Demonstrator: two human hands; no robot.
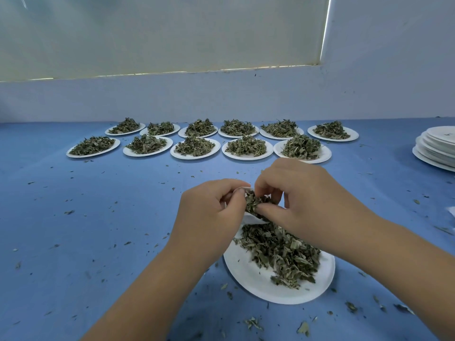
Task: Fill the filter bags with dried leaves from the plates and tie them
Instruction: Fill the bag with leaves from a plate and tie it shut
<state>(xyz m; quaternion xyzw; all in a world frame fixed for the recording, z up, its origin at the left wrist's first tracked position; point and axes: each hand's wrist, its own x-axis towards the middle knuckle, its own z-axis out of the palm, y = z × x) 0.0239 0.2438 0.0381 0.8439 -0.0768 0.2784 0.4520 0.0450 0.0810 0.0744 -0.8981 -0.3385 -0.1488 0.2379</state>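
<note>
My left hand grips a white filter bag by its open mouth, just above the near white plate. My right hand pinches a clump of dried leaves at the bag's mouth. Most of the bag is hidden behind my fingers. A loose heap of dried green leaves lies on the near plate, under my right wrist.
Two rows of white plates heaped with dried leaves stand at the back of the blue table. A stack of white plates without leaves sits at the far right. Leaf crumbs are scattered over the cloth. A wall rises behind.
</note>
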